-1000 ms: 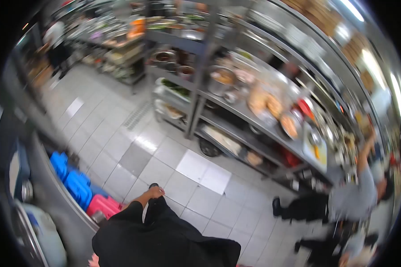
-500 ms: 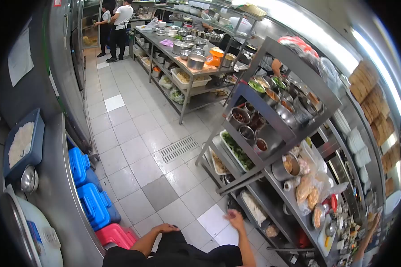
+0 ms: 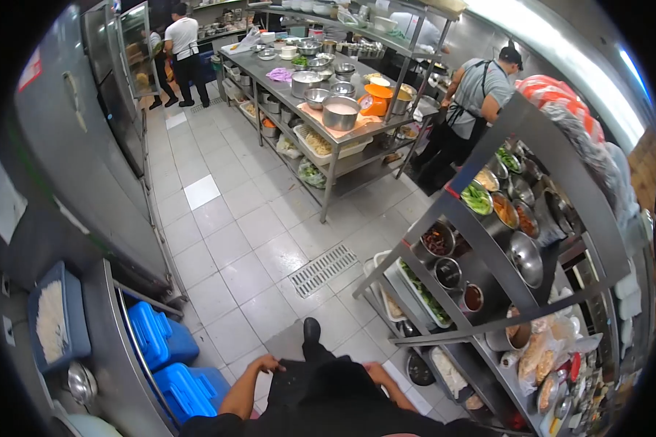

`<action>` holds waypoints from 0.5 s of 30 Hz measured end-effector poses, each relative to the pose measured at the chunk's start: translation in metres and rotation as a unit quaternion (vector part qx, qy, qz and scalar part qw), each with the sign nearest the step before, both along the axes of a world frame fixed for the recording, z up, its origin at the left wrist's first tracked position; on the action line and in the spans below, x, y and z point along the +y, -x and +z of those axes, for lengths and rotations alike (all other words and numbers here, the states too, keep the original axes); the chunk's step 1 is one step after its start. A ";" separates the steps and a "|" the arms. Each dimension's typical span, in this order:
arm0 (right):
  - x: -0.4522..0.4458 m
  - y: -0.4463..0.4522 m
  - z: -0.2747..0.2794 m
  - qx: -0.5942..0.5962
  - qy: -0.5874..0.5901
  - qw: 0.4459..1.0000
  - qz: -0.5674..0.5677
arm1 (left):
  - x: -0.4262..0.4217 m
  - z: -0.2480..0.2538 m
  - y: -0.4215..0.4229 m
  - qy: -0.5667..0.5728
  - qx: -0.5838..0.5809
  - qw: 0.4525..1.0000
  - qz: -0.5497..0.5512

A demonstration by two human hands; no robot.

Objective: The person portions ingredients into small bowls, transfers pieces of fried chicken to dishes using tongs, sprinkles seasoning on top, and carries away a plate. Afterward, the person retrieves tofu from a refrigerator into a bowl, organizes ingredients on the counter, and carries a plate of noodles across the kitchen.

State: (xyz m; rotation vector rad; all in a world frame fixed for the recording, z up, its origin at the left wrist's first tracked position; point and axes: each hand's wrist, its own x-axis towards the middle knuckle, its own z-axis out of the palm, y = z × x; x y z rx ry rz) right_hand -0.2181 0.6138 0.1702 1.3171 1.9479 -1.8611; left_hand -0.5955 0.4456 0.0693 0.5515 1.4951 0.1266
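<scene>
My left hand (image 3: 267, 363) is low in the view, its fingers closed at the left edge of a black apron (image 3: 290, 387) over my lap. My right hand (image 3: 375, 373) is at the apron's other side. Its fingers are curled against the dark cloth, and the fingertips are partly hidden. One black shoe (image 3: 311, 329) shows in front of me on the tiled floor.
A steel counter (image 3: 102, 335) with a rice tub (image 3: 57, 320) and blue bins (image 3: 160, 335) runs along my left. To the right stands a steel rack (image 3: 444, 247) of food pans. A long prep table (image 3: 270, 80) is ahead. A person (image 3: 477, 102) stands behind the rack; others are farther back.
My view has shifted and moved forward. My right hand has come in from the raised position to the apron, and my left hand now meets the apron edge. A shoe has come into view.
</scene>
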 end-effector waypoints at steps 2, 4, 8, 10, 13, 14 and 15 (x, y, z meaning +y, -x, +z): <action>0.066 0.049 0.029 0.007 -0.044 0.999 -0.028 | 0.029 0.017 0.058 -0.012 0.010 0.994 0.111; 0.146 0.092 0.005 -0.036 -0.195 0.977 0.084 | 0.052 0.028 0.110 -0.036 0.044 0.976 0.211; 0.304 0.238 0.034 0.081 -0.282 0.956 0.010 | 0.096 0.065 0.194 -0.043 0.064 0.956 0.283; 0.377 0.323 0.068 0.178 -0.291 0.940 0.001 | 0.113 0.078 0.211 -0.054 0.082 0.925 0.366; 0.458 0.443 0.171 0.233 -0.276 0.932 -0.001 | 0.115 0.025 0.242 -0.082 0.051 0.872 0.480; 0.482 0.477 0.196 0.241 -0.311 0.919 -0.007 | 0.126 0.022 0.249 -0.059 0.081 0.861 0.498; 0.509 0.509 0.212 0.261 -0.290 0.921 -0.020 | 0.137 0.019 0.257 -0.037 0.111 0.849 0.515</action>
